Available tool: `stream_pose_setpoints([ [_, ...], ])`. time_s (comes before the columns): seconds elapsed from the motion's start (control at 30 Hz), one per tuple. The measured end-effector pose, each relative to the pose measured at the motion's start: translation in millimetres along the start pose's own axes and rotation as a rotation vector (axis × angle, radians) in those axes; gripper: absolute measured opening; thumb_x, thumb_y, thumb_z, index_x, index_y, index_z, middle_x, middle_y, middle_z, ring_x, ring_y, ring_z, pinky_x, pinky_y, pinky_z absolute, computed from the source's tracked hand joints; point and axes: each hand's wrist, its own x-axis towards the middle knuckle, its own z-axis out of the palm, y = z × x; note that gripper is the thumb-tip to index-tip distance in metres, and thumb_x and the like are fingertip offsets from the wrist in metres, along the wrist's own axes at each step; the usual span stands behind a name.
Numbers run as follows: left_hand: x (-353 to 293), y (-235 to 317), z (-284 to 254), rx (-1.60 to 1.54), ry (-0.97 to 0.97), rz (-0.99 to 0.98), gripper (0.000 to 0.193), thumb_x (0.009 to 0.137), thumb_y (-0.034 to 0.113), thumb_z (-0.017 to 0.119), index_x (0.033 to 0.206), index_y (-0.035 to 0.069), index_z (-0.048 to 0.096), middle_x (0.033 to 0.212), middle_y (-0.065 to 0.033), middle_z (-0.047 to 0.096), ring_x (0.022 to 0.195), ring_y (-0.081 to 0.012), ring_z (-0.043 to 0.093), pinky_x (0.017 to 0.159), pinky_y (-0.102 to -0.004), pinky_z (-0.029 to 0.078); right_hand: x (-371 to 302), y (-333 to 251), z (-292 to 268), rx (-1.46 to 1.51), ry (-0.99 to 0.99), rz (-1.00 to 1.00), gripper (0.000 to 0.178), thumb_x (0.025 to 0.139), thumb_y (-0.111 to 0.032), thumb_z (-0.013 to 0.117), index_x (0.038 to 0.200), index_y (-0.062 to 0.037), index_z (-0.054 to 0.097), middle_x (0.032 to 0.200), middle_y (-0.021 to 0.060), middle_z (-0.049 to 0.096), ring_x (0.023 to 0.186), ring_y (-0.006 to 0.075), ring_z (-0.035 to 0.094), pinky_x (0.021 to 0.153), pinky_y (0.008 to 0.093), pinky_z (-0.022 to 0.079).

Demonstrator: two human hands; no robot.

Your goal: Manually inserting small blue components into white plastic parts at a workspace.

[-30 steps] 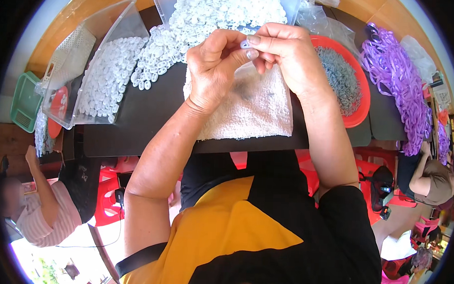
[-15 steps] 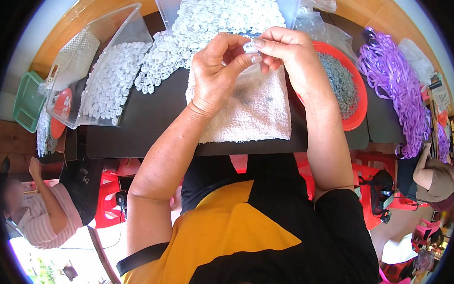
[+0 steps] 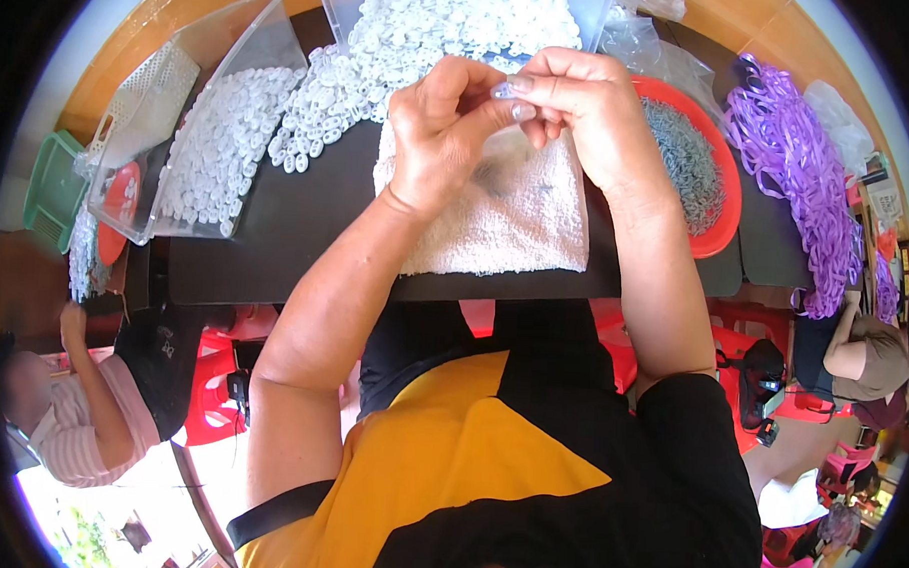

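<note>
Above a white towel (image 3: pixel 516 236), my left hand (image 3: pixel 445 133) and my right hand (image 3: pixel 591 109) meet with fingertips pinched together. Between them is a small white plastic piece (image 3: pixel 502 89), mostly covered by the fingers. It looks like the oval pieces with holes heaped beyond my hands. Whether my right fingertips also hold a smaller part cannot be seen. That pile of white plastic pieces (image 3: pixel 454 24) spills from a clear bin toward the left. Beside my right wrist stands a red-orange bowl (image 3: pixel 727 208) of small grey metal-looking parts (image 3: pixel 684 167).
A clear tilted bin (image 3: pixel 157 199) of white pieces stands left, near a white perforated basket (image 3: pixel 145 103) and a green basket (image 3: pixel 57 185). Purple ribbons (image 3: pixel 794 176) lie heaped at right beside clear plastic bags (image 3: pixel 653 56). Other people sit at left (image 3: pixel 100 412) and right (image 3: pixel 867 359).
The view has shifted slightly. My fingers have closed in further over the small white piece, which shows less now. Both hands stay together above the towel.
</note>
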Motion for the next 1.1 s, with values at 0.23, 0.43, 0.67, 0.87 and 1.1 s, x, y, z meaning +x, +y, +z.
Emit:
stream_pose_setpoints([
  [0.23,9.1,0.2,-4.1,-0.241,0.071,-0.238,0.018,0.075,0.002,0.077,0.088,0.000,0.064,0.072,-0.0033,0.064,0.062,-0.0063,0.056,0.056,-0.0197,0.047,5.8,9.6,5.6,0.051,0.157,0.024,0.021,0.090,-0.019,0.061,0.079,-0.0008,0.065,0.058,-0.0020,0.049,0.052,0.0092,0.052,0.050,0.0206,0.035],
  [0.43,44.5,47.6,-80.0,-0.154,0.346,-0.131,0.011,0.076,0.000,0.070,0.082,-0.006,0.063,0.059,-0.0033,0.057,0.047,-0.0078,0.050,0.041,-0.0206,0.033,5.3,7.1,-8.7,0.046,0.302,-0.042,0.023,0.089,-0.021,0.063,0.082,0.0008,0.065,0.056,-0.0029,0.047,0.054,0.0107,0.054,0.052,0.0215,0.033],
  [0.67,88.2,38.8,-221.1,0.626,0.407,-0.329,0.017,0.076,0.008,0.074,0.091,0.001,0.069,0.066,-0.0012,0.060,0.053,-0.0075,0.052,0.045,-0.0197,0.037,4.5,1.2,-0.9,0.019,0.213,-0.131,0.023,0.089,-0.022,0.064,0.079,-0.0009,0.065,0.055,-0.0041,0.045,0.054,0.0097,0.054,0.052,0.0210,0.032],
  [0.87,80.4,31.6,-208.0,1.222,0.287,0.376,0.014,0.078,0.017,0.072,0.089,0.008,0.071,0.080,-0.0057,0.068,0.070,-0.0164,0.064,0.064,-0.0284,0.050,4.1,-1.6,-3.3,0.037,0.309,-0.170,0.023,0.089,-0.021,0.064,0.080,0.0000,0.065,0.055,-0.0039,0.045,0.054,0.0097,0.052,0.052,0.0209,0.034],
  [1.1,-1.7,10.0,-18.4,0.384,-0.412,0.005,0.008,0.079,0.004,0.067,0.087,0.003,0.067,0.081,-0.0064,0.063,0.074,-0.0162,0.062,0.067,-0.0274,0.049,5.3,7.0,-7.7,0.060,0.390,-0.198,0.021,0.089,-0.018,0.065,0.080,0.0006,0.066,0.055,-0.0035,0.045,0.053,0.0099,0.052,0.053,0.0211,0.035],
])
